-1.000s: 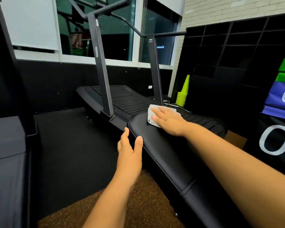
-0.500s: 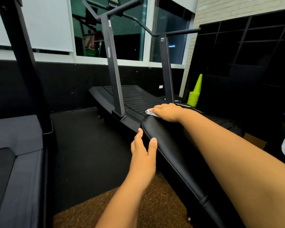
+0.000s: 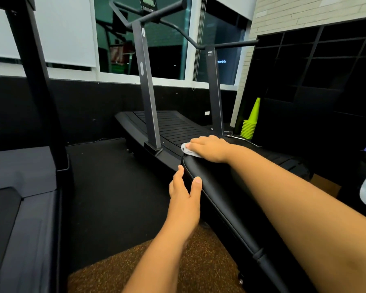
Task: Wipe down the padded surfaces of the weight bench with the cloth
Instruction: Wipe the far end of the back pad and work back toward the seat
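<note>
I see the weight bench pad (image 3: 216, 187) as a long black vinyl cushion, smooth and slightly glossy, running from the lower right up toward the frame's middle, with 1 seam crossing it near its lower end. The cloth (image 3: 187, 150) is small, white and crumpled, lying on the pad's rounded far end, mostly covered from above.

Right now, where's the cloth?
In the head view the cloth lies right of centre at the far end of the bench pad, under the right hand, just before the treadmill.
</note>
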Demonstrator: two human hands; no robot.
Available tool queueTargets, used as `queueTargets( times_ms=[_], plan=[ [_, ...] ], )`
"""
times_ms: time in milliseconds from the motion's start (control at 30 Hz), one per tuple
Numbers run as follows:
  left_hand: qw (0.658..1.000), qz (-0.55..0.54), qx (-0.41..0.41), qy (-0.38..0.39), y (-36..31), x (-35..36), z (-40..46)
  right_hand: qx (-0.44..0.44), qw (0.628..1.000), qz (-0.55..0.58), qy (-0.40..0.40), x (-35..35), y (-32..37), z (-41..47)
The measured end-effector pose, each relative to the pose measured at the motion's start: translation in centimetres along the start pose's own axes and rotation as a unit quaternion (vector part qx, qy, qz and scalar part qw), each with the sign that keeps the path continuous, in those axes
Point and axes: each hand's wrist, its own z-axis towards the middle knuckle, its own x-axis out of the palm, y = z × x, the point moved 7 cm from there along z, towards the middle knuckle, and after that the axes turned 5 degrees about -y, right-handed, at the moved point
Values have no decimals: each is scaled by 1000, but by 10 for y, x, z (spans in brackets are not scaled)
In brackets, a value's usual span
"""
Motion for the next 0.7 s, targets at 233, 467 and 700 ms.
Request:
queueTargets(
  times_ms=[233,467,700],
  plan=[
    [1000,2,3,5,1,0,2,29,999,29,-5,-5,-33,8],
    [1000,-8,9,1,3,0,2,-54,998,40,-19,2,-10,3],
    [1000,-16,6,-3,4,2,2,3,1000,26,-2,1,-42,4]
  ],
)
